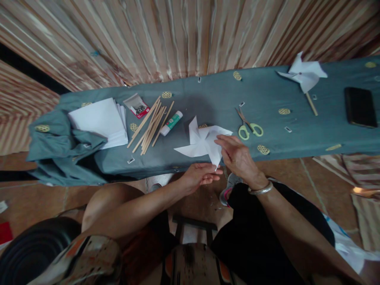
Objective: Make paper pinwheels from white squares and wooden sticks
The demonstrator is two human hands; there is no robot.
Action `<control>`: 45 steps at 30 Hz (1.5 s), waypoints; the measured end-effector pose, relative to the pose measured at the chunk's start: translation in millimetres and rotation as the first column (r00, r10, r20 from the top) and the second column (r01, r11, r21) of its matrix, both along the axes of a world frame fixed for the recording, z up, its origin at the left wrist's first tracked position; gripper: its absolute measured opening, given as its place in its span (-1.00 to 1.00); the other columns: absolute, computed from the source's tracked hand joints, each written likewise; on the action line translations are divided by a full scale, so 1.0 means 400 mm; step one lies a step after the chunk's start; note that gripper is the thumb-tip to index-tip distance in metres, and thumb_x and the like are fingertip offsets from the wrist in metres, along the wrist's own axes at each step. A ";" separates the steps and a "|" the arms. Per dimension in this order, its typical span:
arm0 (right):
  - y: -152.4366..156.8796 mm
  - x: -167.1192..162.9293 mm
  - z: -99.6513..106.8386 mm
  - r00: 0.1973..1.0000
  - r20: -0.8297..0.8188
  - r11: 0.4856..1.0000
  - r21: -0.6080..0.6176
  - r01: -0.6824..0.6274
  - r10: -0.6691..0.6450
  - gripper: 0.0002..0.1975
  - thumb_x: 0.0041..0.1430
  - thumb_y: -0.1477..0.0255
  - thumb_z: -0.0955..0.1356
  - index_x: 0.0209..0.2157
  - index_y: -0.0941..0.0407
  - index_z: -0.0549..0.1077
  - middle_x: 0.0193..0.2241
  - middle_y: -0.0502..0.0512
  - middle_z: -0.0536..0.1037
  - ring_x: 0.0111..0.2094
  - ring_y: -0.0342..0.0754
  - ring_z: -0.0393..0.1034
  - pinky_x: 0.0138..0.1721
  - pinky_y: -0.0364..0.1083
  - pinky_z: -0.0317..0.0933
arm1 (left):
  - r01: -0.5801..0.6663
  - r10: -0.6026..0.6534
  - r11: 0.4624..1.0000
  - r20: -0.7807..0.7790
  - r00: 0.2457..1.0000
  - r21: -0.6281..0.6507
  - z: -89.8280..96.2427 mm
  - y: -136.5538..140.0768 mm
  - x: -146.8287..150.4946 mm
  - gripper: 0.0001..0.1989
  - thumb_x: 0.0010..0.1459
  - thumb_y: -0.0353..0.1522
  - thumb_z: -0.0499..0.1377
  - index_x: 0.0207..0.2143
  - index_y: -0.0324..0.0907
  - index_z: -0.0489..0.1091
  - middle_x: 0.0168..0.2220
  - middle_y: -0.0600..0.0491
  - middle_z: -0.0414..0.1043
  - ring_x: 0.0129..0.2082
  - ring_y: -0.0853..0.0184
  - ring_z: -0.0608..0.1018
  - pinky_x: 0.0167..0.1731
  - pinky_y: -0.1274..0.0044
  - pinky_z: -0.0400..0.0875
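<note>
A white paper pinwheel with folded blades lies near the front edge of the cloth-covered table. Its lowest blade tip sits between the fingers of my left hand, just past the table edge. My right hand has its bent fingers on the pinwheel's right side, closed at the blade's edge. Just beyond that hand are scissors with light green handles, their blades pointing away. To the left of the pinwheel, a white and green glue stick rests beside several thin wooden sticks.
A stack of white paper and an open small red and white box of metal pins are at the left. At the far right, a finished-looking pinwheel on a stick lies near a black phone. Bunched blue-green cloth hangs at the left end.
</note>
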State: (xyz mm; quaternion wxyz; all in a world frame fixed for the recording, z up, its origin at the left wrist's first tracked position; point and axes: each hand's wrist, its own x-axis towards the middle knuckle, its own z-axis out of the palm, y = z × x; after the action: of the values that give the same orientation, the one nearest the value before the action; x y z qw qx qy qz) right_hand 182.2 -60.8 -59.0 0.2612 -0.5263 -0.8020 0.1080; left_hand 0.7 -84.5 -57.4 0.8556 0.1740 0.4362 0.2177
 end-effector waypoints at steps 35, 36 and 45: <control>-0.041 -0.028 0.019 0.994 0.053 0.994 0.031 -0.102 0.100 -0.73 0.23 0.38 0.33 -0.03 0.09 0.42 0.27 0.29 0.28 0.31 0.21 0.12 0.23 0.26 0.14 | 0.566 0.413 0.323 -0.651 0.637 0.758 0.086 0.059 -0.271 -0.61 0.06 -0.12 0.32 -0.18 -0.21 0.51 -0.48 0.11 0.41 -0.54 0.42 0.39 -0.52 0.57 0.27; -0.041 -0.028 0.019 0.993 0.061 0.993 0.043 -0.108 0.106 -0.74 0.23 0.39 0.33 -0.04 0.10 0.42 0.26 0.31 0.28 0.31 0.21 0.12 0.22 0.25 0.15 | 0.606 0.447 0.227 -0.635 0.630 0.762 0.089 0.059 -0.270 -0.61 0.08 -0.13 0.31 -0.14 -0.20 0.49 -0.41 0.08 0.44 -0.48 0.39 0.44 -0.46 0.55 0.33; -0.053 -0.015 0.022 0.989 0.070 0.977 0.161 -0.139 0.129 -0.80 0.28 0.46 0.31 -0.07 0.14 0.44 0.19 0.33 0.38 0.27 0.21 0.21 0.18 0.23 0.23 | 0.682 0.488 0.038 -0.609 0.626 0.731 0.030 0.075 -0.252 -0.71 0.26 -0.39 0.16 0.04 -0.15 0.35 0.00 -0.06 0.40 -0.15 0.31 0.54 -0.18 0.45 0.51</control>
State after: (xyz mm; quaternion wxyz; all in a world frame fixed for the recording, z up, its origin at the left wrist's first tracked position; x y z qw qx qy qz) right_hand 176.1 -81.8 -50.3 0.2722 -0.4505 -0.8491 0.0430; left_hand -100.3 -54.6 -45.3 0.2112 0.8190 0.4529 0.2819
